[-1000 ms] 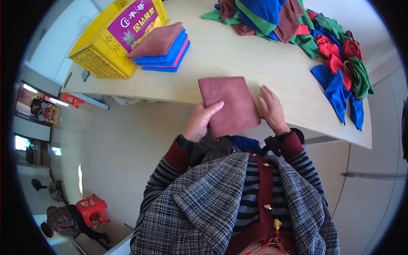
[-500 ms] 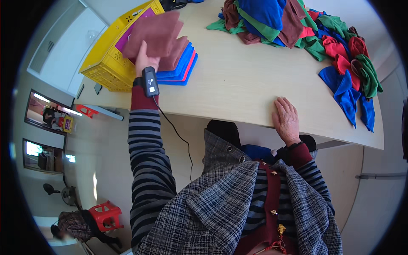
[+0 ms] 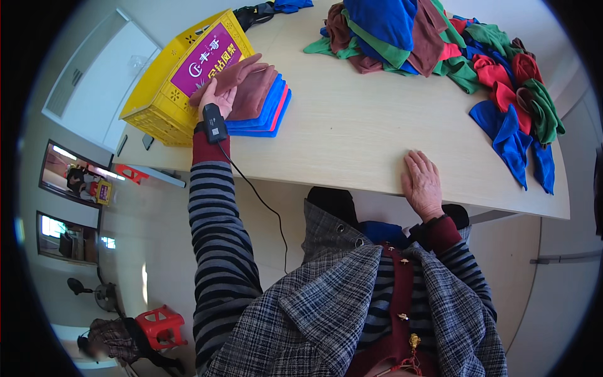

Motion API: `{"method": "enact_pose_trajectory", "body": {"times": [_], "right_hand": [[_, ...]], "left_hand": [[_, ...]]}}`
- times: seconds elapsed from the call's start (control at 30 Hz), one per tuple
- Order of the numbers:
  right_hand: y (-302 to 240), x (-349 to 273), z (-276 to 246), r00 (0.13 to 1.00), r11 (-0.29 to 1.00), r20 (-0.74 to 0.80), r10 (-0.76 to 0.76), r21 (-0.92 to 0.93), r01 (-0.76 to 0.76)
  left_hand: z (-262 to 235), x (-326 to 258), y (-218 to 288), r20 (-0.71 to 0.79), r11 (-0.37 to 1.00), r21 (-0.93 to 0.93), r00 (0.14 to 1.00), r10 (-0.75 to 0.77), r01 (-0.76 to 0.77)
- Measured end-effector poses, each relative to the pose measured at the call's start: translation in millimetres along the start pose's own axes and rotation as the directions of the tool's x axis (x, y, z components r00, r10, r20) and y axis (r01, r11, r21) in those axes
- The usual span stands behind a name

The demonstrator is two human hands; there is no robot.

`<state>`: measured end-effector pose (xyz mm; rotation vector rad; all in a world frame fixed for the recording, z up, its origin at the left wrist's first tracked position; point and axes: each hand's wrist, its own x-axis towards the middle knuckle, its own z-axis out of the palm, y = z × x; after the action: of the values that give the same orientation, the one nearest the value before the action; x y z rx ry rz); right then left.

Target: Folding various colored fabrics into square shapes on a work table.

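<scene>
Beside the yellow crate (image 3: 164,100), left hand (image 3: 220,95) lies flat on folded cloths (image 3: 254,94); right hand (image 3: 421,183) flat on table (image 3: 352,138).

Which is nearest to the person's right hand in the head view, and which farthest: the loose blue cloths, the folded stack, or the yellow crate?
From the right hand:
1. Loose blue cloths, to its upper right.
2. Folded stack, far across the table to its left.
3. Yellow crate, beyond the stack at the left corner.

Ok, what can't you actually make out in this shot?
Head view only:
- Left hand palm: pressed onto the top cloth, so its grip is unclear.
- Stack: lower cloths show only edges; count unclear.
- Crate contents: hidden by its lid panel.
- Cloth pile: cut off by the top edge.
</scene>
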<state>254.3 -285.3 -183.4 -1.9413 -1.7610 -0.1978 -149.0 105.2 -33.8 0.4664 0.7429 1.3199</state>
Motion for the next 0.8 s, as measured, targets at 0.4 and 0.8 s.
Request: {"method": "enact_pose_trajectory", "body": {"times": [0.4,0.8], "right_hand": [[6.0,-1.3,-13.9,0.999,0.999,-0.02,0.038,0.027,-0.038],[14.2,-7.7,-15.6,0.998,0.994,-0.058,0.019,0.109,-0.013]], "left_hand": [[-19.7,-21.3,-24.6,0.065,0.983,0.028,0.981,-0.182,0.181],[-22.1,-128.5,-115.1,0.181,0.81,0.58,0.957,-0.228,0.084]]}}
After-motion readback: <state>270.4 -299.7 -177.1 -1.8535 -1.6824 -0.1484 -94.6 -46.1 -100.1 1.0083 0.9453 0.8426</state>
